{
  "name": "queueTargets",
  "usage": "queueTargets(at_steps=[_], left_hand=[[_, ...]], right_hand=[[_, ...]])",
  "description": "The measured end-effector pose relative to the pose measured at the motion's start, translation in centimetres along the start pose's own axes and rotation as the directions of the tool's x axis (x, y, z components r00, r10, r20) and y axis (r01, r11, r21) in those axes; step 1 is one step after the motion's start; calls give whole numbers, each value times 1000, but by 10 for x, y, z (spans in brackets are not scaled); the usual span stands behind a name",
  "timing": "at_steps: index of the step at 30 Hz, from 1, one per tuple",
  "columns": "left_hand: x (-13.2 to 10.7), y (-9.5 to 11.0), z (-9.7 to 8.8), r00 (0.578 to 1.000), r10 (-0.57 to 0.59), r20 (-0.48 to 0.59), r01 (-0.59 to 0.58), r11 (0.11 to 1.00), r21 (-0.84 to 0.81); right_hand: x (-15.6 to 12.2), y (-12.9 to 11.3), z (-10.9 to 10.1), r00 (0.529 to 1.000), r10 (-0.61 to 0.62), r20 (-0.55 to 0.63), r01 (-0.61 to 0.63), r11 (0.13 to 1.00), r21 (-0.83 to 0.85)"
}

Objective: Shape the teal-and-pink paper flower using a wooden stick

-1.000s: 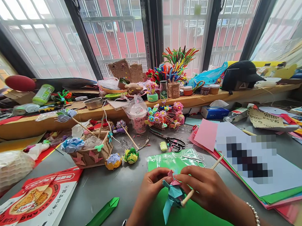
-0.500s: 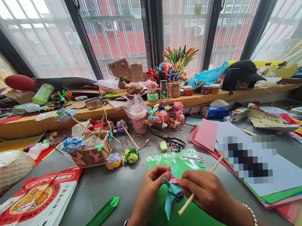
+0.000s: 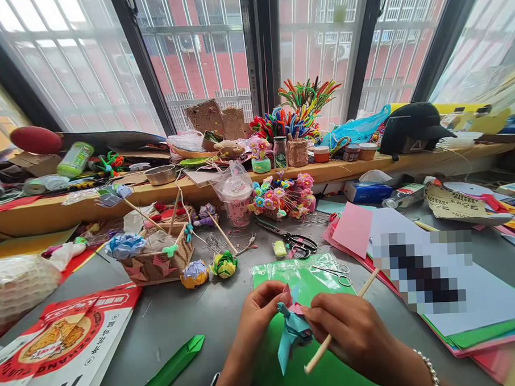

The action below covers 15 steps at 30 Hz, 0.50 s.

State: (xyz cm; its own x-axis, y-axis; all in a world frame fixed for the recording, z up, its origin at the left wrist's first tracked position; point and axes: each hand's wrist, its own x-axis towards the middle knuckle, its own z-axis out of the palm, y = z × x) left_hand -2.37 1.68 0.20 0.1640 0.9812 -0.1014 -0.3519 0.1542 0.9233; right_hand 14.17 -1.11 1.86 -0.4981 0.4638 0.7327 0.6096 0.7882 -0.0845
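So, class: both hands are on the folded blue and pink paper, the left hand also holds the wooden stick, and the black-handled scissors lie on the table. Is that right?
No: the head view shows the wooden stick in the right hand, not the left hand. Both are on the folded blue and pink paper, and the black-handled scissors lie on the table.

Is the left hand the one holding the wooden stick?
No, the stick is held in the right hand, while the left hand pinches the folded paper.
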Motion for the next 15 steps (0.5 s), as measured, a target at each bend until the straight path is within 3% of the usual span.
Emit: queueTargets(at_steps=[4,7,11,15], left_hand=[[0,0,-2,999,23,27,-22,1000,-8],[-1,1,-4,985,157,69,-160,987,32],[-5,5,-6,885,431,173,-455,880,138],[-8,7,-5,781,559,280,-618,757,213]], right_hand=[[-1,1,-1,999,-47,-20,46,998,-45],[-1,3,-2,997,-69,-43,67,997,-42],[1,7,-3,994,23,-111,-21,1000,20],[3,9,-6,994,0,-111,3,1000,21]])
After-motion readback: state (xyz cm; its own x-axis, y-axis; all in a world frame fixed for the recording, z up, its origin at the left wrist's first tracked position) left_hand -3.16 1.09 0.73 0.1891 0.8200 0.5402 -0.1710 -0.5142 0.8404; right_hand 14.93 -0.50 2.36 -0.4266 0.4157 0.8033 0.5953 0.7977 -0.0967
